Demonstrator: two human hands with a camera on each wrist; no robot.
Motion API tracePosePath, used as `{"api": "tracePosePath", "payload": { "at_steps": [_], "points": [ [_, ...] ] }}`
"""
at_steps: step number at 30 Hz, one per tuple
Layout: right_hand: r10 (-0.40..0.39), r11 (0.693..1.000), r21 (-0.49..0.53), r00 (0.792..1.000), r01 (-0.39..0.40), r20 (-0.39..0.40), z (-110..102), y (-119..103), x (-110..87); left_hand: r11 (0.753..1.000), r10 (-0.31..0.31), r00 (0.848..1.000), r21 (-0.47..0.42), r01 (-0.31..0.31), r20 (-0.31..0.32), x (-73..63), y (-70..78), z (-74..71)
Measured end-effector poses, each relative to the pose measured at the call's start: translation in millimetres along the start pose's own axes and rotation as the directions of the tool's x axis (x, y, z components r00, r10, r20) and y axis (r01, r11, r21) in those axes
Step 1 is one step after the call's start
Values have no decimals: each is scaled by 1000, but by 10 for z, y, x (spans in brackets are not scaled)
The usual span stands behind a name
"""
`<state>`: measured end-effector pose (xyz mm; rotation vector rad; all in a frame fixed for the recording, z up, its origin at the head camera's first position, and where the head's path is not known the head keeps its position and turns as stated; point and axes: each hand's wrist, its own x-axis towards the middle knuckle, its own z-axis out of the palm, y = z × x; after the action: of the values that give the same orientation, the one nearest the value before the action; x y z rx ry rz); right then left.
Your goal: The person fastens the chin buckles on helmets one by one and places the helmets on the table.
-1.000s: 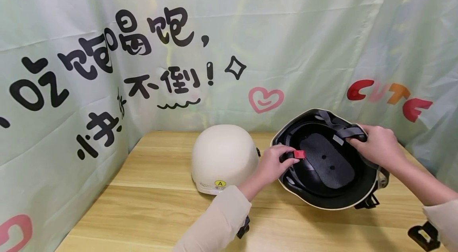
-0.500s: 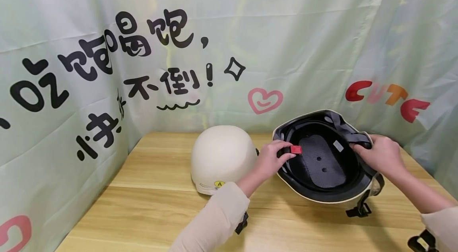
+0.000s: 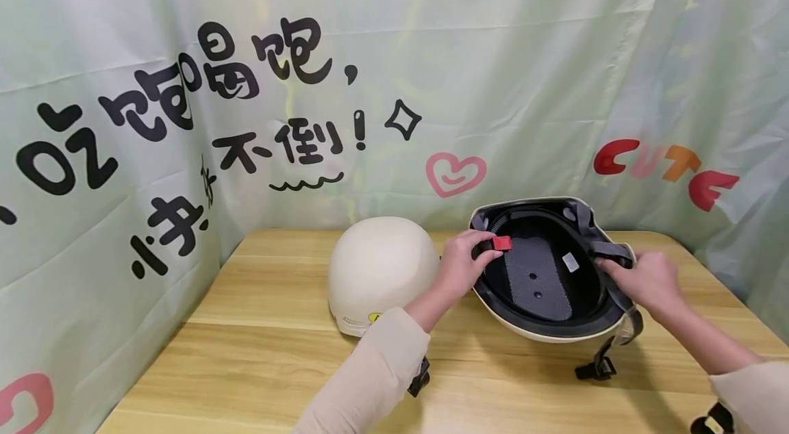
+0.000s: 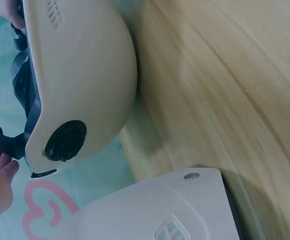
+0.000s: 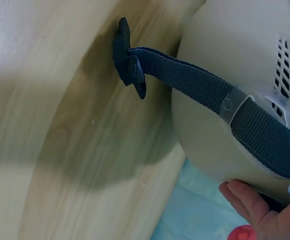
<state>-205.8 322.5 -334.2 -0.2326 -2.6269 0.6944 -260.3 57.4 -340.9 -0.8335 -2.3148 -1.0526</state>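
A cream helmet [image 3: 548, 334] is held tilted over the table, its black padded inside facing me. With thumb and fingertips my left hand [image 3: 461, 264] pinches the red-and-black chin strap buckle [image 3: 502, 243] in front of the helmet's left side. My right hand [image 3: 652, 282] grips the rim at the right, fingers outside the shell and thumb at the edge by a grey strap. From that side hangs a webbing strap [image 5: 185, 77] with a black buckle [image 3: 596, 369] at its end. In the left wrist view the shell shows a round black fitting [image 4: 66, 140].
A second cream helmet [image 3: 382, 270] rests dome-up on the wooden table [image 3: 265, 352], left of the held one and partly behind my left arm. Its black buckle [image 3: 419, 378] lies near my sleeve. A printed curtain [image 3: 524, 78] closes off the back and sides.
The held helmet has turned and shifted slightly left, its top rim lower now. Both hands moved along with it, the left slightly up and left. The hanging buckle swung left.
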Motion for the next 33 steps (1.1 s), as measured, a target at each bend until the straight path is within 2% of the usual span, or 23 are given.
{"api": "tracePosePath", "payload": {
  "at_steps": [5,11,23,26,28,30,31,32,33],
  "points": [
    [50,999,20,998,-50,35,32,-5,-4,1000,-21,1000,-10,21,10,-1,-16,-1],
    [71,997,22,996,-73,56,53,1,8,1000,-9,1000,7,9,7,-1,-20,-9],
    [19,996,86,995,-28,99,134,80,2,996,30,1000,80,-29,-11,-11,-22,30],
    [-20,996,94,994,10,104,134,95,2,996,22,1000,86,-21,-9,-16,-37,41],
    [-67,994,93,995,61,69,131,92,-12,996,20,1000,83,-19,-5,-19,-47,44],
    [-144,984,102,989,145,-16,132,76,-44,997,23,1000,76,-23,-3,-23,-60,48],
    [-195,974,105,978,202,-76,133,65,-63,997,28,1000,76,-27,-4,-24,-64,47],
    [-252,958,106,957,268,-143,138,52,-82,997,29,1000,69,-29,-4,-23,-67,45],
    [-316,934,101,925,342,-210,142,36,-100,997,34,999,71,-33,-6,-24,-68,41]
  ]
}}
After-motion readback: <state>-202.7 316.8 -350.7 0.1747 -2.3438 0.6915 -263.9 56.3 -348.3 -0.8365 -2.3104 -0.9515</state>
